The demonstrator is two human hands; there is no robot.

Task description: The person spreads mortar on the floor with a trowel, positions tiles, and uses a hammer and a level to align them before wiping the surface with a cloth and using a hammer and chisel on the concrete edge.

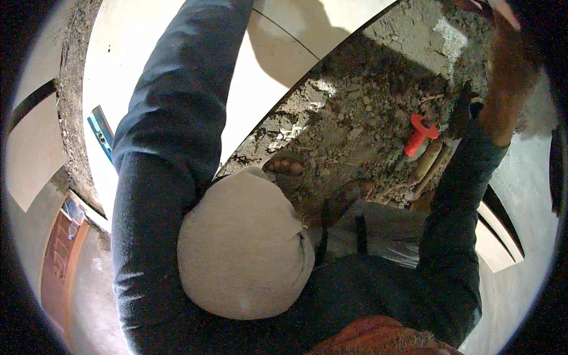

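Observation:
My left arm (168,118), in a dark blue sleeve, stretches up over a large pale tile, and its hand lies beyond the top edge. At the far right my right hand (513,65) reaches toward the upper rim, dim and partly cut off; its fingers and whatever they hold cannot be made out. Below it, on broken soil, lies a tool with a red-orange handle and round hand guard (421,136), apart from the hand. Close beside that rests a wooden handle (431,163), partly shaded, running up toward a dark, blocky shape (460,115).
Rough soil and rubble (355,118) border the pale tile (296,35). A blue spirit level (102,131) lies left of my arm. My bent knee (245,245) and foot (284,165) take up the near middle. A brown door (57,260) and clear bottle (75,225) show far left.

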